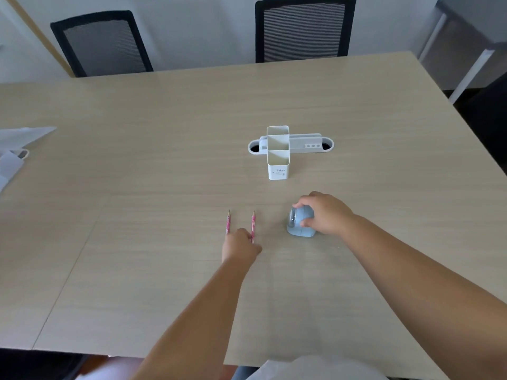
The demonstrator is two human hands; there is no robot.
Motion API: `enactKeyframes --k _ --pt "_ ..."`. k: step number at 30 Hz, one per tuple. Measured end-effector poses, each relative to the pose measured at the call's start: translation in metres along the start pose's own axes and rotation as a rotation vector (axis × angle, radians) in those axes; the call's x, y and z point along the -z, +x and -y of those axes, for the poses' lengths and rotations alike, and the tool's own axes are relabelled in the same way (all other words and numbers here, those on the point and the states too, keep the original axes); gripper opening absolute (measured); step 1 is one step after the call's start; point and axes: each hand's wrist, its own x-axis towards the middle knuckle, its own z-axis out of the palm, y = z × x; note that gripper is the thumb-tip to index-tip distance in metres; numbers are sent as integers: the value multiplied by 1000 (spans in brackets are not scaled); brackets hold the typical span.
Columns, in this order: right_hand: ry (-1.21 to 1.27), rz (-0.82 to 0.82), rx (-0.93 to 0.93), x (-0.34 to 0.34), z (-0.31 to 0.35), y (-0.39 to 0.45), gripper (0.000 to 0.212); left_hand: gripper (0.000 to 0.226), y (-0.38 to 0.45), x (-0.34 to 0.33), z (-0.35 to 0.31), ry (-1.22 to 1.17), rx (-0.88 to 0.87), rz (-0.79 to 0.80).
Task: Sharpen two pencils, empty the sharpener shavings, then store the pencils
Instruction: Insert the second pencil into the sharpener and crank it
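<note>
over at the far left edge of the frame, some white papers (19, 144) are lying on the wooden table (137, 160). moving right, two pink pencils are lying side by side at lower centre, tips pointing up the frame: the left pencil (228, 222) and the right pencil (253, 224). the left hand (240, 246) is covering their near ends, fingers curling down onto them; whether it is actually gripping either one is not something i can tell. above centre, a white pen holder (278, 160) is standing upright with its compartments showing, just in front of a cable port (310, 145). right of the pencils, the right hand (323, 213) is wrapping fingers and thumb around the blue sharpener (300, 224) sitting on the table.
</note>
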Motion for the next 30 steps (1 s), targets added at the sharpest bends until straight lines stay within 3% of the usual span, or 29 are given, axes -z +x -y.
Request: enactKeyframes --k 7,16,30 --pt "-27 48 8 7 -1 -1 57 24 2 32 0 -113 -235 -86" --pt "-49 44 3 4 1 2 58 28 19 37 13 -6 -371 -66" --pt "-44 19 16 2 2 -2 56 26 43 18 -24 95 -491 8"
